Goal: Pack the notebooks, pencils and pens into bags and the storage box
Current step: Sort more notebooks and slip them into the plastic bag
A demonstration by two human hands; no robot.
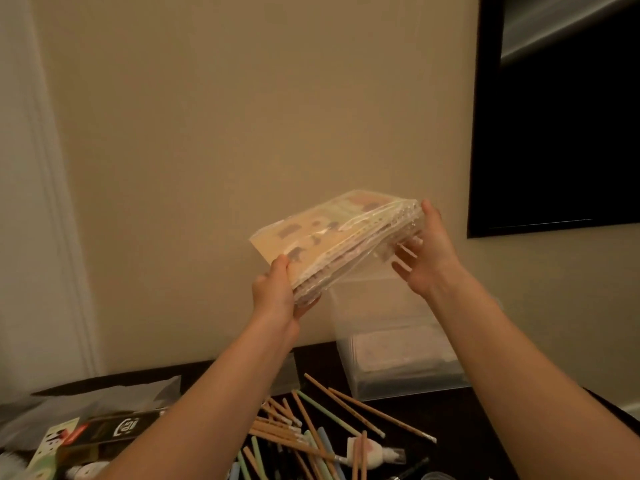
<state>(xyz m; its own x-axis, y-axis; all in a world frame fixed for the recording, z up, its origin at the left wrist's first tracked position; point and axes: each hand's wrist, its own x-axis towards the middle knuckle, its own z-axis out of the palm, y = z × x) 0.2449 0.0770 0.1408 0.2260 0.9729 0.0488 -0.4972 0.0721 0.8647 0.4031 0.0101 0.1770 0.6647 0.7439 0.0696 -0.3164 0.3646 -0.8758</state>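
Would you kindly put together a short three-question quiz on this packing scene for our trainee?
1. True or false: the bagged notebooks rest on the table.
2. Which hand grips the bag's lower near corner? A: left hand. B: right hand.
3. Fill in: scattered on the table in front of the translucent storage box lie many wooden ___.
Key: 1 false, both hands hold them raised above the box; 2 A; 3 pencils.
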